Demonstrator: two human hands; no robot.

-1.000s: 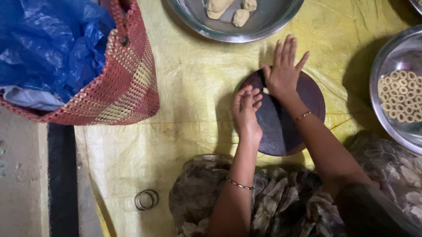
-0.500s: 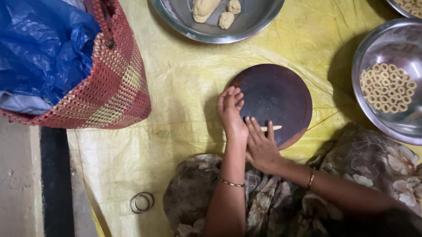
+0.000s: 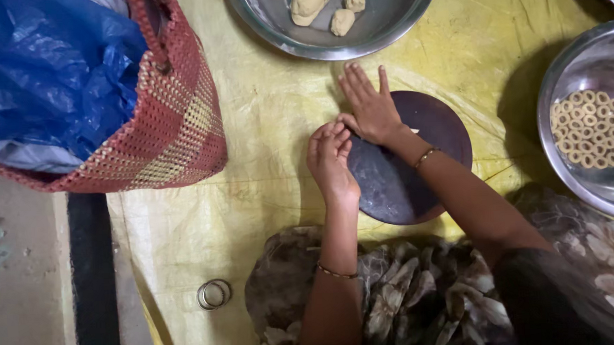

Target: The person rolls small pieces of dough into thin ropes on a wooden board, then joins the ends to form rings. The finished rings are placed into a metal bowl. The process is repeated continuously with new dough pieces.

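Hands have changed place on the round dark wooden rolling board (image 3: 405, 169) since half a second ago: your right hand (image 3: 371, 109), which was at the near edge, now lies flat and spread at the far-left part of the board, fingers pointing away from you. Your left hand (image 3: 330, 158) stays at the left rim, fingers loosely curled, its tips touching the right thumb. The thin pale dough strip, seen before on the board, shows now only as a small pale bit (image 3: 414, 130) beside your right wrist; the palm probably rolls it. Steel bowl with dough lumps (image 3: 330, 46) stands beyond, steel bowl of dough rings (image 3: 555, 68) at right.
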